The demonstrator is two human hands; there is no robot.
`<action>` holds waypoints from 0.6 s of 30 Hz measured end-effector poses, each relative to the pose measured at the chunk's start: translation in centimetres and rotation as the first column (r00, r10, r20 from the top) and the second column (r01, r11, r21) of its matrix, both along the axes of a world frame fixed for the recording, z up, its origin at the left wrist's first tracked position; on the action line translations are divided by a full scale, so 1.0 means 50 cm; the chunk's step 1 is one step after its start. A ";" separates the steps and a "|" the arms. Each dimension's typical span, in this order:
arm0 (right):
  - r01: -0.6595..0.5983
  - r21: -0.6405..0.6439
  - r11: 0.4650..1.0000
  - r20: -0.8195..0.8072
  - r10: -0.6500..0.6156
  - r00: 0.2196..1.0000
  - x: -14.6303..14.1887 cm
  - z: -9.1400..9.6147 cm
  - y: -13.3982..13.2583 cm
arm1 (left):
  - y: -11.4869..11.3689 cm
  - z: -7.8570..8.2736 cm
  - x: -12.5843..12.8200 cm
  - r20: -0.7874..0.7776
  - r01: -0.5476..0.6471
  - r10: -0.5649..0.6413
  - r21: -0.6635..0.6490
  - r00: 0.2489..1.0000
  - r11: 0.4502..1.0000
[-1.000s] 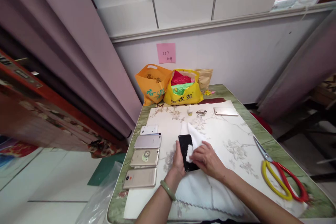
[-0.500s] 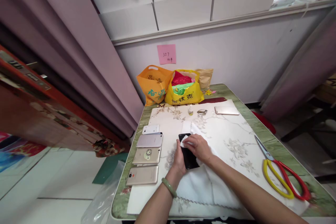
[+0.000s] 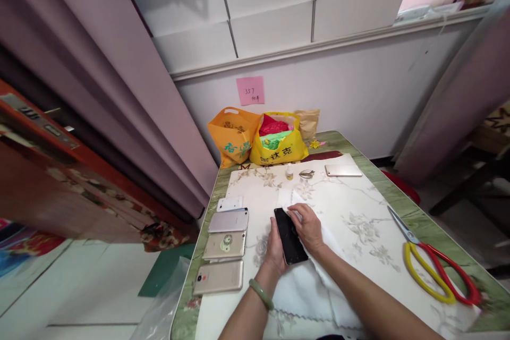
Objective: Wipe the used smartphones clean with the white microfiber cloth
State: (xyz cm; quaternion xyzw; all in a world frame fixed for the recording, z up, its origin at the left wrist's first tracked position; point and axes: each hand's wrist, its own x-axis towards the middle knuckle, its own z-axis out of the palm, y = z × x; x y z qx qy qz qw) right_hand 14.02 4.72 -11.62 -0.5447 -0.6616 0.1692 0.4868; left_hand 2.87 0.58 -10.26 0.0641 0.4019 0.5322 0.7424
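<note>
A black phone (image 3: 290,236) lies screen-up over a white cloth (image 3: 306,287) in the middle of the table. My left hand (image 3: 274,247) grips the phone's left edge, a green bangle on its wrist. My right hand (image 3: 308,228) rests on the phone's upper right side, fingers pinching a fold of the white cloth against it. Both hands are closed.
Several phones (image 3: 225,244) lie in a column at the left of the white floral mat (image 3: 358,212). Another phone (image 3: 342,170), a small bottle (image 3: 289,172) and a metal ring (image 3: 306,173) sit at the far edge. Red-and-yellow scissors (image 3: 432,265) lie right. Orange (image 3: 235,135) and yellow (image 3: 279,146) bags stand at the back.
My right hand with the cloth moved from the middle of the screen up to its top and then to the upper right edge. The left hand kept its grip.
</note>
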 end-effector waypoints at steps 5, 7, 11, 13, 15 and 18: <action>0.009 0.086 0.996 0.017 -0.010 1.000 0.001 -0.006 -0.003 | -0.002 0.011 0.005 0.080 -0.097 0.096 0.003 0.992 0.995; -0.002 0.105 0.994 0.011 0.000 1.000 0.002 -0.009 -0.003 | -0.004 0.014 0.005 0.077 -0.078 0.077 0.003 0.994 0.997; -0.011 0.125 0.992 0.022 0.008 1.000 0.002 -0.013 -0.005 | -0.010 0.015 0.004 0.122 0.009 -0.016 0.056 0.992 0.998; -0.005 0.135 0.991 0.028 0.001 1.000 0.000 -0.014 -0.006 | -0.012 0.014 0.003 0.126 0.044 -0.056 0.093 0.990 0.995; 0.016 0.144 0.989 0.031 -0.021 0.999 -0.001 -0.016 -0.006 | -0.012 0.013 0.003 0.108 0.052 -0.063 0.109 0.992 0.993; 0.052 0.138 0.989 0.037 -0.058 0.998 -0.003 -0.019 -0.007 | -0.011 0.012 0.004 0.075 0.034 -0.040 0.084 0.996 0.996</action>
